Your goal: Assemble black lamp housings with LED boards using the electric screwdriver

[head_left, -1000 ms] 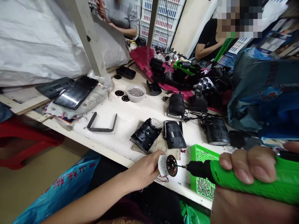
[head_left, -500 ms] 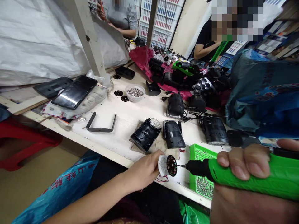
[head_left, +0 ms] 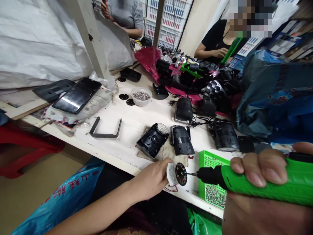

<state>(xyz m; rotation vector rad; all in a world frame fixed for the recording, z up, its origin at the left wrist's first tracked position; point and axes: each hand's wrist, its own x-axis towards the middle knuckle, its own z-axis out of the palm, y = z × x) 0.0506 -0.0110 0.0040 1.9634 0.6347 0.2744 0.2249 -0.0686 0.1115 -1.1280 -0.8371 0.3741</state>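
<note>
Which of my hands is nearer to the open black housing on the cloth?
Left. The left hand is just in front of the housing, pinching a small disc; the right hand is well off to its right, gripping the green screwdriver.

Left grip (head_left: 151, 179): bare hand, lower centre of the frame.
Left forearm (head_left: 97, 212): bare along its full visible length, down to the lower left edge.
Right grip (head_left: 259, 168): bare hand, lower right, large in the frame, with short, plain fingernails.
Right wrist (head_left: 264, 218): bare.
Dark garment (head_left: 158, 212): bottom centre, with a maroon fold and gold-patterned trim at the bottom edge.
</note>
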